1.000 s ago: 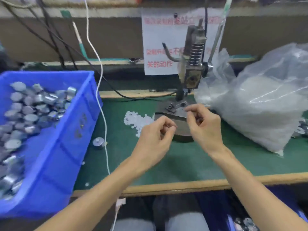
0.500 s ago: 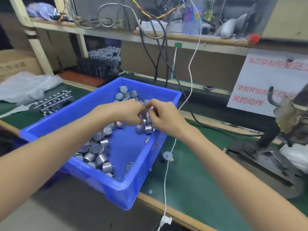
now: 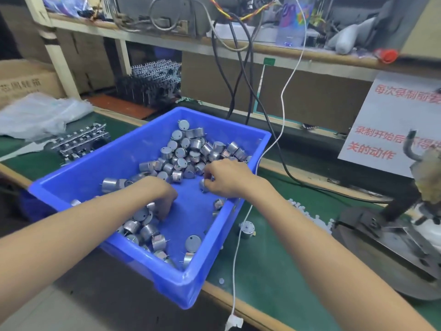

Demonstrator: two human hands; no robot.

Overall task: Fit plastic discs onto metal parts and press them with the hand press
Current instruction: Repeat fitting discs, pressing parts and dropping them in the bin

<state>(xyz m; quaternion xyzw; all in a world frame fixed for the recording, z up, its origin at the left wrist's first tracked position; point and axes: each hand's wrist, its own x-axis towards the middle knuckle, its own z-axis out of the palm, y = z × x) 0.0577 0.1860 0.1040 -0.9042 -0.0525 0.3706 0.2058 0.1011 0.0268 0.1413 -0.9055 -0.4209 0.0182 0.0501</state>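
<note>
The right hand (image 3: 226,179) is pinching a metal part (image 3: 203,185) inside the blue bin (image 3: 107,158). The left hand (image 3: 160,197) is digging curled fingers among the other metal parts (image 3: 188,151), and I cannot tell whether it is gripping one. The plastic discs (image 3: 310,217) are lying on the desk (image 3: 274,271) beside the hand press (image 3: 401,201), so fitting and pressing are yet to come.

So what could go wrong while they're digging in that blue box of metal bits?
1. The metal parts have thin pins sticking out. With the left hand and right hand both down among them, a fingertip could get pricked.
2. The blue bin seems to stick out past the bench edge, so leaning on it might tip it.
3. The white cable passes close by the right hand and could snag on it.
</note>
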